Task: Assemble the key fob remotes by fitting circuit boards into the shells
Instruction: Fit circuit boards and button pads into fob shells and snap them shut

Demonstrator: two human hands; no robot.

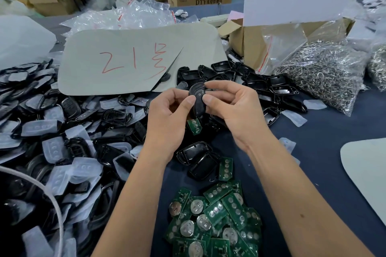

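Note:
A black key fob shell [198, 98] is held upright above the table between both hands. My left hand [167, 119] grips its left side, thumb on the front. My right hand [231, 108] pinches its upper right edge with thumb and forefinger. A green circuit board [194, 126] shows just below the shell, and I cannot tell if it is held or lying on the table. Several loose green circuit boards [215, 219] are piled near the table's front. Two empty black shell halves [196, 157] lie between my forearms.
A large heap of black shells and clear rubber button pads [62, 131] fills the left. More empty shells [261, 83] lie behind my hands. A grey card with red writing [135, 58], a cardboard box [250, 44] and bags of metal rings [321, 73] stand at the back.

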